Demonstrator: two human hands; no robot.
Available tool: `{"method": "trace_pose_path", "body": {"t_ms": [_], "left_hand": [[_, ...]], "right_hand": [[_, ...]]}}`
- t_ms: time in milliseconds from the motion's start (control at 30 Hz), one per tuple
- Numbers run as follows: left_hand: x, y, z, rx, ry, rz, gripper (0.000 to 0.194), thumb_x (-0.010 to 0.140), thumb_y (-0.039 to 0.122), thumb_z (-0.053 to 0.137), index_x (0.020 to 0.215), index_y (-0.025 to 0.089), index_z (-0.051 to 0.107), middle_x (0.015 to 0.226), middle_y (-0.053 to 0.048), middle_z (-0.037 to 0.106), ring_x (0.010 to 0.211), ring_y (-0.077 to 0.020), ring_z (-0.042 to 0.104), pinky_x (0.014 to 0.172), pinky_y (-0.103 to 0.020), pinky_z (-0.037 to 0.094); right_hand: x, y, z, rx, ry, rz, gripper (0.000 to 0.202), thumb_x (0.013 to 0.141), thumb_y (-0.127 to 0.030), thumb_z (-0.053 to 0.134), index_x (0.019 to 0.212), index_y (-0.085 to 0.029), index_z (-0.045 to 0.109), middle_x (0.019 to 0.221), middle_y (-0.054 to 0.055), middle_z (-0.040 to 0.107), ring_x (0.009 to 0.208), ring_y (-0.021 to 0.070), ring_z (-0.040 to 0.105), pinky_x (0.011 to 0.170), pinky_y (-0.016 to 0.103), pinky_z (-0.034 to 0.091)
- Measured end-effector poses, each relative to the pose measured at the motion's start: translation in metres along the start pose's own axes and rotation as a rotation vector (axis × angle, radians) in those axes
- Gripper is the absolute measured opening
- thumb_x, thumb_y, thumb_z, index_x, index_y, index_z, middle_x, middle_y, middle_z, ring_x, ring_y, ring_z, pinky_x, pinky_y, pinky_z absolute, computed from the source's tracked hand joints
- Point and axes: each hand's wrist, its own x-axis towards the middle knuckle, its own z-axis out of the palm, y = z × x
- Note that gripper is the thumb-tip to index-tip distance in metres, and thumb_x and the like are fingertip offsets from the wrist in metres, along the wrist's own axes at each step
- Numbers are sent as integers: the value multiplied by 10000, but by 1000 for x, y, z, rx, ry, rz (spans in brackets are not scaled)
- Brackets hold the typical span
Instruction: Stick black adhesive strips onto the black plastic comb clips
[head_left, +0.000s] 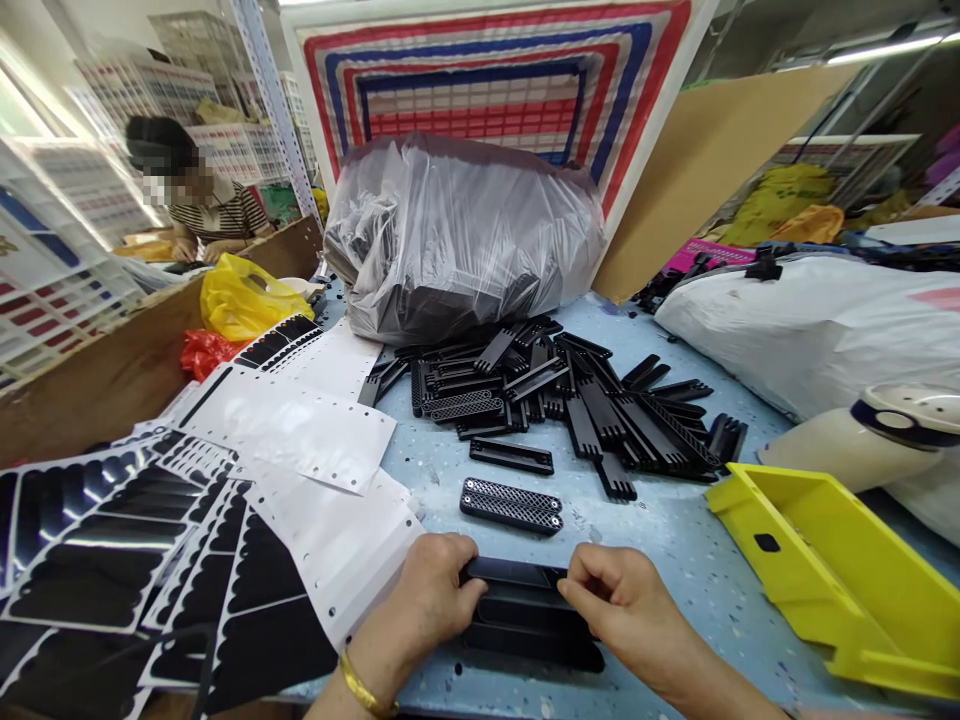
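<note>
At the near edge of the table, my left hand [441, 592] is closed on the left end of a flat black plastic piece [510, 571], thumb in front. My right hand [621, 598] pinches at the same piece's right end; a thin black strip seems to lie there, but its edge is hard to make out. Just below, more flat black pieces [532, 640] lie side by side on the table. Beyond my hands rest a black piece with a mesh-patterned face [511, 504] and a hollow black piece [511, 456].
A heap of black plastic pieces [592, 400] spreads before a large plastic-wrapped bundle [465, 240]. White sheets [300, 430] and black sticker sheets [97, 570] cover the left. A yellow bin [832, 580] and a pale bottle [832, 445] stand right. Another person [202, 200] sits far left.
</note>
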Motion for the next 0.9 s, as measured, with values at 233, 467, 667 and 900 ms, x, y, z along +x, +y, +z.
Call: {"method": "trace_pose_path", "body": {"t_ms": [233,467,667,900], "left_hand": [[1,-1,1,16,30,20,40,717,186,657,680,187,642,702,-36,672,678,-182,572,619,-266,343],[3,-4,4,-51,54,19,84,691,182,659,622,187,612,635,-7,618,630,-160,529,586,-251,329],[3,-3,2,-132,54,-13,32,665,167,659,638,183,662,577,20,577,582,-143,500,550,-234,318],[5,-7,6,-141,68,-31,46,655,168,682,687,173,715,604,7,624,590,-151,526,549,-236,335]], "right_hand": [[-10,-14,-3,35,-36,-15,256,658,-399,527,478,-244,429,421,-37,456,419,127,431,446,260,327],[-11,-21,-4,110,-95,-9,273,693,-406,576,508,-234,470,419,-31,498,413,127,461,438,239,364],[-13,-39,-6,110,-89,-1,281,638,-441,542,458,-240,459,392,-14,494,402,132,452,424,246,361],[-15,-49,-4,-22,-38,-208,279,684,-367,509,443,-236,454,399,-12,501,410,133,456,441,255,340]]}}
